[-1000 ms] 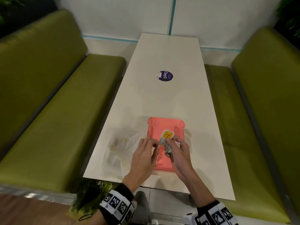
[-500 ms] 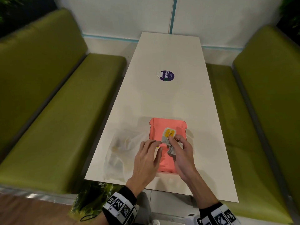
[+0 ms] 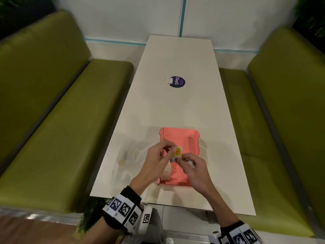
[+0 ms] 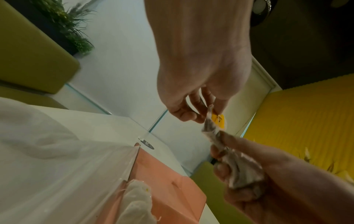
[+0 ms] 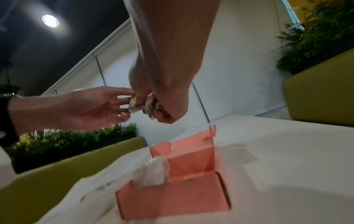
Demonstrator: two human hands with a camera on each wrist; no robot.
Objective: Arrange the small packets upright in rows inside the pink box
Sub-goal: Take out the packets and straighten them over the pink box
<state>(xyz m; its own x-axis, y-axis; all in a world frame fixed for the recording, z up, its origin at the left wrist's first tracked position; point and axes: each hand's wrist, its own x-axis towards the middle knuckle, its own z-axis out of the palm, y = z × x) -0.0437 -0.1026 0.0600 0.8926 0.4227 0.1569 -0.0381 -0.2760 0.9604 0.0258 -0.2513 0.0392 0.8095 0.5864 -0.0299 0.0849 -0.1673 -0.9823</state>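
The open pink box (image 3: 181, 138) lies on the white table, near its front edge. Above the box my left hand (image 3: 169, 149) pinches a small packet with a yellow label (image 3: 178, 151) at its top. My right hand (image 3: 182, 160) grips a crumpled bunch of small packets (image 3: 189, 163) and touches the same packet from below. In the left wrist view the left fingertips (image 4: 199, 119) pinch the yellow-labelled packet (image 4: 217, 119) above the bunch (image 4: 241, 172). In the right wrist view a few white packets (image 5: 153, 172) stand upright in the box's (image 5: 182, 197) near left corner.
A clear plastic bag (image 3: 130, 159) lies flat on the table just left of the box. A round purple sticker (image 3: 177, 82) sits further back. Green benches (image 3: 52, 120) (image 3: 284, 124) flank the table. The table's front edge (image 3: 175, 206) is close behind the box.
My left hand has moved up from beside the bunch and now pinches the yellow-labelled packet. The right hand keeps the bunch over the box.
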